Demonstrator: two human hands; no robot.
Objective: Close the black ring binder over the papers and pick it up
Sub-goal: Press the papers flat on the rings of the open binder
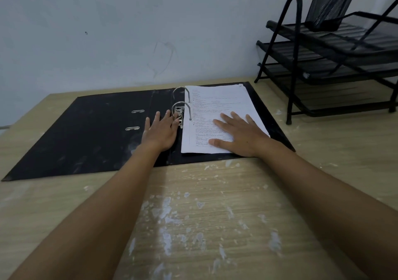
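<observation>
The black ring binder (90, 133) lies wide open and flat on the wooden desk. A stack of printed white papers (217, 105) sits on its right half, threaded on two metal rings (182, 105) that look joined at the top. My left hand (160, 132) rests flat on the spine, fingers spread, its fingertips at the ring lever. My right hand (241, 135) lies flat and open on the lower part of the papers, pressing them down. Neither hand grips anything.
A black wire tiered tray rack (336, 64) stands at the back right, with a mesh pen holder (329, 6) on its top shelf. The desk (215, 215) has white paint smears. A pale wall rises just behind the binder.
</observation>
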